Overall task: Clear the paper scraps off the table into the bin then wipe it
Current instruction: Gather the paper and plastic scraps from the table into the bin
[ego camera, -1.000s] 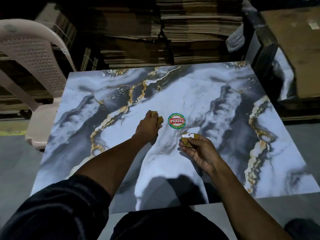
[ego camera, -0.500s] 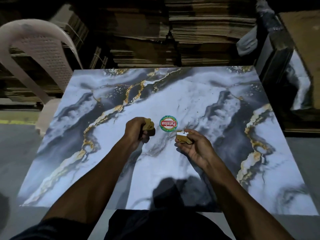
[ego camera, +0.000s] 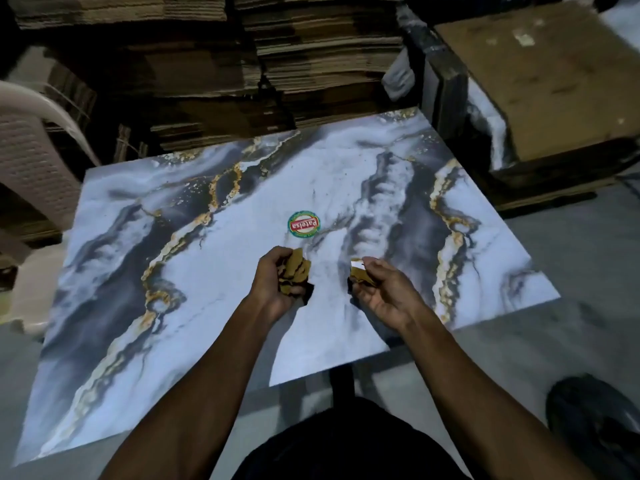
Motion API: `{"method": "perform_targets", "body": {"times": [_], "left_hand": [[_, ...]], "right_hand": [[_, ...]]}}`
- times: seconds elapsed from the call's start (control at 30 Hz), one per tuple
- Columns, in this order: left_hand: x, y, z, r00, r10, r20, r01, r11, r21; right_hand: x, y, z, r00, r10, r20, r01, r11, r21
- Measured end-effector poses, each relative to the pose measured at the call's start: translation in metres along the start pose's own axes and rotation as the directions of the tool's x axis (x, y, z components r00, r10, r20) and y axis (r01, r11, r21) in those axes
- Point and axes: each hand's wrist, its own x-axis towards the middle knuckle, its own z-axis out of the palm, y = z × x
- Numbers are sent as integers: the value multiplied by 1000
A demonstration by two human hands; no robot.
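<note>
— where were the scraps?
— i had crumpled brown paper scraps (ego camera: pixel 294 275) gripped in my left hand (ego camera: pixel 277 289), a brown-and-white scrap (ego camera: pixel 358 273) pinched in my right hand (ego camera: pixel 384 296).
— and the rest?
— the marble-patterned tabletop (ego camera: pixel 173 271) looked cleared; binning and wiping remained.

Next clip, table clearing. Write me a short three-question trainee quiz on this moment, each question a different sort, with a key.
1. True or false: the left hand grips a bunch of brown paper scraps.
2. Multiple choice: the round sticker on the marble-patterned table lies A) under the right hand, B) beyond both hands, C) on the plastic chair.
3. Fill in: the right hand holds a smaller scrap, brown with a ____ patch at its top.

Key: 1 true; 2 B; 3 white.
</note>
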Motion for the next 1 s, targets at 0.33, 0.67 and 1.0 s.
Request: {"method": "perform_targets", "body": {"times": [0.33,0.67,1.0], "left_hand": [[-13,-54,43,993,-98,-71,103,992,76],[45,-130,146,999,32,-12,-25,934,357],[104,-199,290,949,296,-111,-195,824,532]], "right_hand": [[-64,3,-65,986,-134,-101,134,991,-8],[-59,-97,-177,945,-271,-182,271,962,-27],[-38,-210,-335,915,-222,-336,181,972,-150]]}}
